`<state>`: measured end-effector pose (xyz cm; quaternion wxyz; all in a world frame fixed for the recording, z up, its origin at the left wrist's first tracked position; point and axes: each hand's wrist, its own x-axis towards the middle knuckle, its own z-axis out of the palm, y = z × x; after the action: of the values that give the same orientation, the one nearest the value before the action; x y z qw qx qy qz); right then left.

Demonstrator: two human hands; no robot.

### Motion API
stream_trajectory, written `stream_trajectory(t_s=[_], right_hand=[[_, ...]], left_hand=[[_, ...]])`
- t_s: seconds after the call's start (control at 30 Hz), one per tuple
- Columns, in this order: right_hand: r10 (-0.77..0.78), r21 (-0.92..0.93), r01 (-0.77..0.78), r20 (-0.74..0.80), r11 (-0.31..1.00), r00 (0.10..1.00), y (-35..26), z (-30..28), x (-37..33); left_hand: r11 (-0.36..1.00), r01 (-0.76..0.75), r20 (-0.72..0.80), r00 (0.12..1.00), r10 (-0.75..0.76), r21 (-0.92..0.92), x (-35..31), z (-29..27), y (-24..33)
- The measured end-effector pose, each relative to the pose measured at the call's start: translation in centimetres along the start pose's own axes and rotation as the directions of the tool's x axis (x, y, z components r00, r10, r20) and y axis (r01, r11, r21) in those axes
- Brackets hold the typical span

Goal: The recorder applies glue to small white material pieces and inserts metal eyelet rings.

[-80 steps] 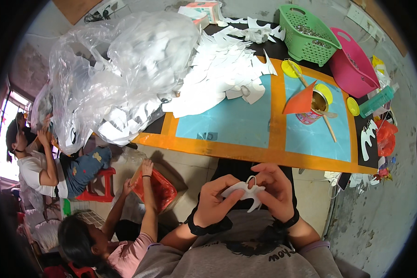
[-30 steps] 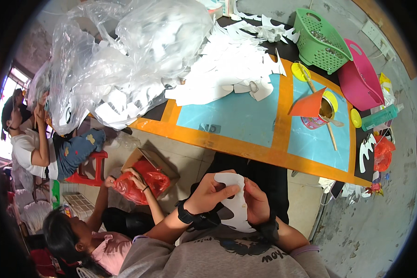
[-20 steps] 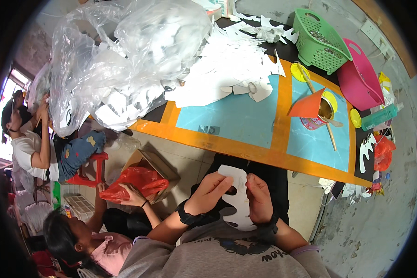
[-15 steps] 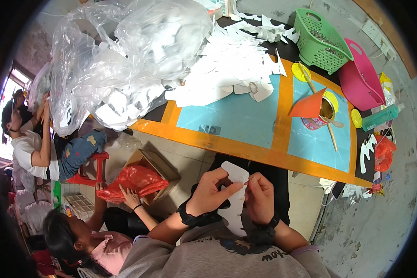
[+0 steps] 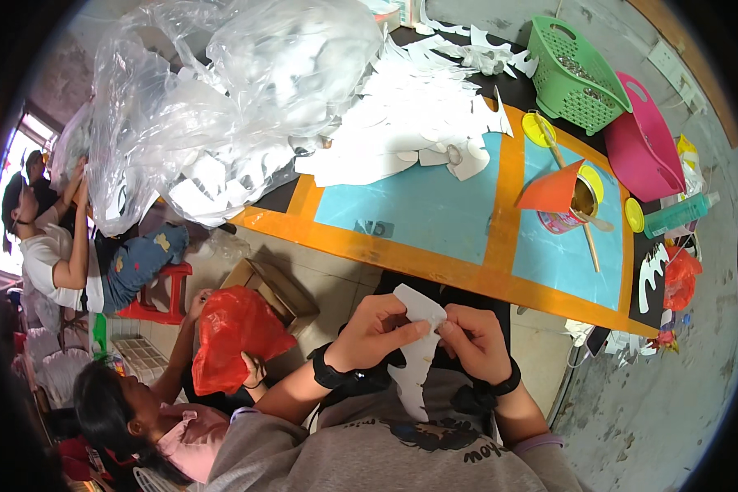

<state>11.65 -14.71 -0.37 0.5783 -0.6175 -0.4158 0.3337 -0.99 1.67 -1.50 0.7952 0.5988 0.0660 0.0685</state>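
A white, flat cut-out piece [image 5: 416, 373] with notched edges hangs upright in front of my chest, narrowing to a point at its lower end. My left hand [image 5: 373, 334] is closed around its upper left side, thumb lying across the front. At the upper right edge, my right hand [image 5: 480, 343] pinches the piece between thumb and fingers. Whether something small is also in that pinch cannot be made out. Both hands are just off the near edge of the table [image 5: 435, 264].
White cut-outs [image 5: 402, 107] are heaped on the table beside a big clear plastic bag [image 5: 230, 90]. At right stand a can [image 5: 562, 220], a green basket [image 5: 578, 78], a pink basket [image 5: 641, 139] and a green bottle [image 5: 676, 215]. A co-worker at left handles a red bag [image 5: 236, 336] near a cardboard box [image 5: 275, 287].
My right hand has turned, its knuckles now facing up, and the white piece has tilted slightly. The co-worker's red bag has been lifted away from the box and hangs more upright.
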Motion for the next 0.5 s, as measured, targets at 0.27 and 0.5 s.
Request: stream_trajectory(t_s=[0.27,0.5], right_hand=[[0.237,0.785,-0.273,0.165,0.556,0.957,2.7,2.4,-1.2],[0.332,0.94,-0.317,0.262,0.124,0.906,4.5,4.4,-1.5]], left_hand=[[0.927,0.098,0.049,0.995,-0.086,-0.363,0.4,0.3,-1.5],[0.977,-0.024,-0.016,1.0,0.021,-0.21,0.6,0.4,-2.9]])
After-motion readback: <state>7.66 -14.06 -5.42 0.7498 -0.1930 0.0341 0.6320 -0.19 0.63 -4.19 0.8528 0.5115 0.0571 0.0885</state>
